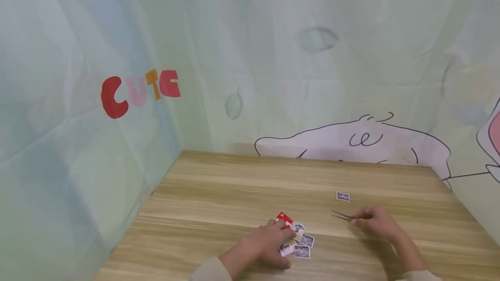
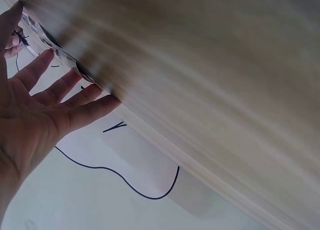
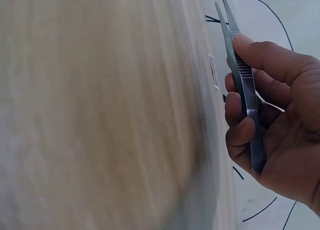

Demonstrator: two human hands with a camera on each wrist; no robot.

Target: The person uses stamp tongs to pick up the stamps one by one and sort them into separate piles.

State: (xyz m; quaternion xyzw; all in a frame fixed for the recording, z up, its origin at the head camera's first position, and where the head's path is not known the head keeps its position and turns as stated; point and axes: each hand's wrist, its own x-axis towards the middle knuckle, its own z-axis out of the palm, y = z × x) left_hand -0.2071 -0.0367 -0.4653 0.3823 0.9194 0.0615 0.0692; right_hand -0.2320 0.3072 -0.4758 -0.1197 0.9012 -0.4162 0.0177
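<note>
My left hand point(image 1: 271, 242) rests with spread fingers over a small group of stamps on the table. Among them are a red stamp point(image 1: 284, 217) with a yellow emblem, a pale picture stamp point(image 1: 298, 229) and two white-edged purple-grey stamps point(image 1: 302, 252); parts of the group are hidden under the fingers. In the left wrist view, the fingertips point(image 2: 50, 53) meet the stamps at the tabletop. My right hand point(image 1: 376, 222) grips metal tweezers point(image 3: 245, 84), whose tips stand apart with nothing between them. Beyond the tips lies a single purple-grey stamp point(image 1: 343, 196).
The wood-grain table point(image 1: 218, 185) reaches back to a printed cloth backdrop point(image 1: 273, 77), with another cloth side point(image 1: 47, 142) at the left. The lone stamp lies toward the right rear of the table.
</note>
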